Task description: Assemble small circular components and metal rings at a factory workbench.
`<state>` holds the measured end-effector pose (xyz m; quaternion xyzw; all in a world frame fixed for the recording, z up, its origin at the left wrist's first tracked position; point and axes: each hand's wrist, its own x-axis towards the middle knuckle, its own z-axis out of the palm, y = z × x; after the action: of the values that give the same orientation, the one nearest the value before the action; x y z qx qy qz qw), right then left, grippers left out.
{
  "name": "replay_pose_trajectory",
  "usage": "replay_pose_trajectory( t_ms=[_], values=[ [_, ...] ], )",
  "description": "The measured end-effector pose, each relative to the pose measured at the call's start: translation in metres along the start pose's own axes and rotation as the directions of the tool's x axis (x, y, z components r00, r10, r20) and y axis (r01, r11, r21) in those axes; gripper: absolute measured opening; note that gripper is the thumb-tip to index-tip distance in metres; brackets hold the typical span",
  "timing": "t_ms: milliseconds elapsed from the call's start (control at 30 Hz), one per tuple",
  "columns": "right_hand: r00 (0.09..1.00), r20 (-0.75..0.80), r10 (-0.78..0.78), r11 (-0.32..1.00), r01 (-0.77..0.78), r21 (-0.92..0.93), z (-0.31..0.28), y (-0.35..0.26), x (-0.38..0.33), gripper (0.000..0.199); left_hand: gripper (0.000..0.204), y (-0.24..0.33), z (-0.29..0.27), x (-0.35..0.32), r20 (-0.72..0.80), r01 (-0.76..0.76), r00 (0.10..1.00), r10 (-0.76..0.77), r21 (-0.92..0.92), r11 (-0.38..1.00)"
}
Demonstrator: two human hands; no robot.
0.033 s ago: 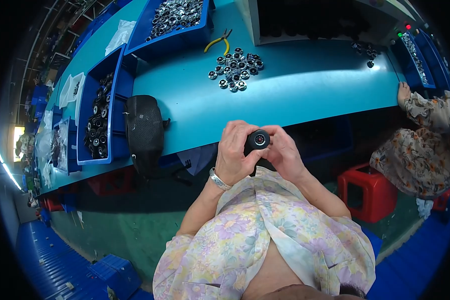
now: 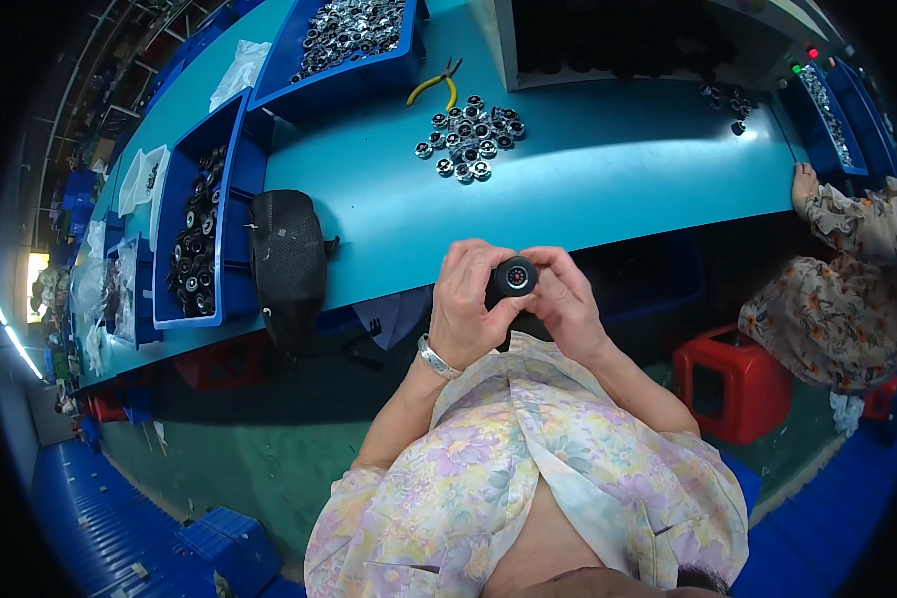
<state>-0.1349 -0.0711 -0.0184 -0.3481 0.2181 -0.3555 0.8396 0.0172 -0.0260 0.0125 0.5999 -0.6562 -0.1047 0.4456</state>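
Note:
Just off the near edge of the table, my left hand (image 2: 465, 299) is closed around a small black toy wheel (image 2: 516, 277). Its round face points up, showing a silver ring and a dark hub with red marks. My right hand (image 2: 566, 304) grips the same wheel from the other side, fingers bent against it. Part of the wheel is covered by my fingers. Beyond my hands, a loose cluster of shiny silver and black wheel hubs (image 2: 473, 140) lies on the turquoise table (image 2: 389, 219).
Yellow-handled pliers (image 2: 436, 86) lie behind the hubs. At left stand a blue bin (image 2: 231, 209) of black wheels and a black bag (image 2: 289, 244). Another blue bin (image 2: 354, 72) holds silver hubs. A co-worker's hand (image 2: 805, 187) rests at the table's right end, near a red stool (image 2: 733, 384).

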Motion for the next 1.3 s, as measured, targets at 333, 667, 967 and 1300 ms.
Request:
replay_pose_trajectory(
  t_ms=[333, 667, 967, 1300],
  values=[
    [0.958, 0.104, -0.267, 0.404, 0.209, -0.89, 0.017, -0.026, 0.004, 0.033, 0.043, -0.008, 0.013, -0.008, 0.002, -0.107, 0.994, 0.11, 0.228, 0.968],
    [0.952, 0.259, 0.161, 0.919, -0.241, 0.313, -0.021, 0.01, 0.001, 0.045, 0.066, 0.008, 0.001, -0.011, 0.022, 0.105, 0.994, -0.103, -0.2, 0.974],
    [0.925, 0.354, 0.136, 0.816, -0.307, 0.489, -0.01, 0.019, 0.009, 0.045, 0.054, 0.007, 0.006, -0.006, 0.031, 0.116, 0.993, -0.112, -0.182, 0.976],
    [0.946, 0.146, 0.288, 0.871, -0.322, 0.37, 0.009, 0.037, 0.01, 0.055, 0.037, -0.018, -0.007, -0.026, -0.093, 0.154, 0.979, -0.181, -0.242, 0.958]
  ],
)
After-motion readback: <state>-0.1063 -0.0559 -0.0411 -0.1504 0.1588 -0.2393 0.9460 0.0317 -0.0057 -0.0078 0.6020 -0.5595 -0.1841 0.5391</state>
